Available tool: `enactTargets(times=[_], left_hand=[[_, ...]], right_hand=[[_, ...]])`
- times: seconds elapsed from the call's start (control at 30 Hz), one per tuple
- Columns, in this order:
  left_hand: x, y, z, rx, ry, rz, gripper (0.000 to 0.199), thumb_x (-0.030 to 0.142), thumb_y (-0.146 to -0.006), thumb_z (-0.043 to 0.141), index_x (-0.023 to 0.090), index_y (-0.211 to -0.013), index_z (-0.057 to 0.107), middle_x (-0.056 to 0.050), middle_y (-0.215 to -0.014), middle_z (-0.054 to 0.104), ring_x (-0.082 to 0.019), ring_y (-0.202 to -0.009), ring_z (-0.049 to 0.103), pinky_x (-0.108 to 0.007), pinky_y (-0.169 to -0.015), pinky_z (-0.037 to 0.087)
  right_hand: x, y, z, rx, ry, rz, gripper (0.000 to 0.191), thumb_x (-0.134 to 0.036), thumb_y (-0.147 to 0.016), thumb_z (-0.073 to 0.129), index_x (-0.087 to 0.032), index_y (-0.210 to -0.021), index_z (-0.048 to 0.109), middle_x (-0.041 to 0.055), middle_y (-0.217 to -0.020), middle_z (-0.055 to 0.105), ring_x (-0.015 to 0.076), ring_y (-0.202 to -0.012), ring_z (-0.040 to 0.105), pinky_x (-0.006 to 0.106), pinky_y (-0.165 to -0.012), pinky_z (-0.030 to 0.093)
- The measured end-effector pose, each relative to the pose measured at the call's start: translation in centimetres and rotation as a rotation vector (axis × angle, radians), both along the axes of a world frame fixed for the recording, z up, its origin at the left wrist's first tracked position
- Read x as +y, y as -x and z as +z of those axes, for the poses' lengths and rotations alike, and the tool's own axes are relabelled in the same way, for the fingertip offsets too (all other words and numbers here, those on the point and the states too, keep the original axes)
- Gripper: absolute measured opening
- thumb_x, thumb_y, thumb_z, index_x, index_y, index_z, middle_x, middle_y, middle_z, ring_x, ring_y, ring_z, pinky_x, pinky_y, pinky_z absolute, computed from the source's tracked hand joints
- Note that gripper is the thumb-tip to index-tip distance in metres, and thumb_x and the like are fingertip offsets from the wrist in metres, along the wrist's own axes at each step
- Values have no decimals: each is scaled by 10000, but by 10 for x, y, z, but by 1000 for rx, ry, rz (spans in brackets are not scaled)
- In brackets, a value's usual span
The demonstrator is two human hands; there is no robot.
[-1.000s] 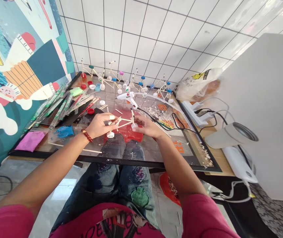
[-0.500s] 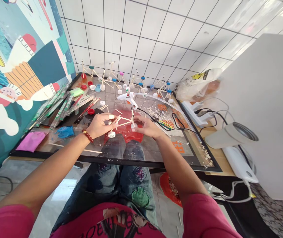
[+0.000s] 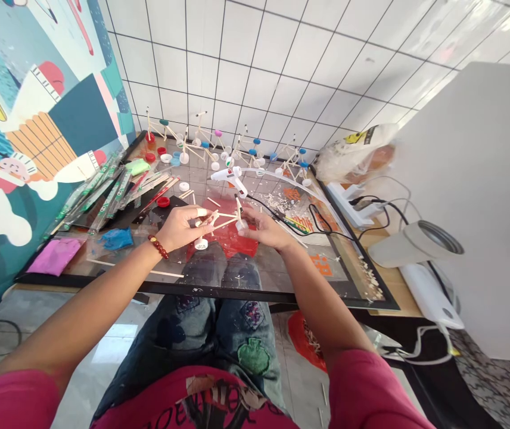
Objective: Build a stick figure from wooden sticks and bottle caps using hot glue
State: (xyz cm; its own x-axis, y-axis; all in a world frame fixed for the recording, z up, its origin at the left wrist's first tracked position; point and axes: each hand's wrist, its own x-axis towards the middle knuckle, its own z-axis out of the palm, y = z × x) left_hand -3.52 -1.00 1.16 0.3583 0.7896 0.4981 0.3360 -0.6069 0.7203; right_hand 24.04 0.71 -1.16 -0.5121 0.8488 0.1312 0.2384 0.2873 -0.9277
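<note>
Between my two hands is a small wooden-stick model [image 3: 225, 224] with white bottle caps at its ends. My left hand [image 3: 179, 229] pinches its left end between thumb and fingers, and a white bottle cap [image 3: 201, 243] hangs just below the fingertips. My right hand [image 3: 264, 229] has its fingers closed around the other end, at a second white cap [image 3: 240, 225] under an upright dark-tipped stick. Part of that end is hidden by the fingers. Beyond the hands, a white hot glue gun [image 3: 232, 177] lies on the glass tabletop [image 3: 255, 280].
Several finished stick models [image 3: 237, 146] line the back edge. Wrapped chopsticks [image 3: 107, 190], a blue packet [image 3: 118, 238] and a pink packet [image 3: 55, 256] lie at left. A black cord [image 3: 277, 214] runs right past wood scraps toward a power strip [image 3: 348, 205]. A grey lamp-like cylinder [image 3: 409, 245] stands right.
Both hands keep nearly the same place and grip on the stick model. The view has shifted very slightly.
</note>
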Motion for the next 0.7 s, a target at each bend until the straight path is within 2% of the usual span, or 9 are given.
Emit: enactTargets(times=[0.07,0.2,0.4,0.53,0.7], left_hand=[[0,0,1,9,-7,1,260,357,-792,759,167,-965,800,-76,-946,791,-168,-793,704,-270,-752,557],[0,0,0,15,-15,0,255,354,-796,759,166,-963,798,-75,-935,788,-171,-793,707,-277,-760,558],[0,0,0,1,-17,-7,252,355,-791,768,170,-959,796,-76,-961,788,-171,-805,708,-275,-769,564],[1,1,-1,1,-15,-11,233,351,-793,767,166,-934,793,-68,-925,781,-160,-772,693,-268,-749,556],[2,4,-4,1,26,3,266,360,-798,766,156,-969,788,-75,-921,774,-172,-785,692,-282,-752,548]], right_hand=[[0,0,1,-18,-7,1,653,-355,-711,821,-227,-1319,620,78,-1342,664,248,-1209,624,433,-1112,436],[0,0,2,-45,-34,-7,502,-296,-714,793,-197,-1191,670,71,-1229,702,242,-1155,635,436,-1099,437],[2,0,-2,17,5,-61,630,-249,-603,863,-216,-1192,641,67,-1221,682,228,-1112,644,423,-1074,461],[2,0,-2,30,17,-89,548,-245,-592,871,-206,-1092,650,58,-1130,685,213,-1048,651,416,-1034,491],[-1,0,1,14,19,-63,516,-250,-621,861,-198,-1088,647,48,-1103,694,200,-1013,661,412,-1023,501]])
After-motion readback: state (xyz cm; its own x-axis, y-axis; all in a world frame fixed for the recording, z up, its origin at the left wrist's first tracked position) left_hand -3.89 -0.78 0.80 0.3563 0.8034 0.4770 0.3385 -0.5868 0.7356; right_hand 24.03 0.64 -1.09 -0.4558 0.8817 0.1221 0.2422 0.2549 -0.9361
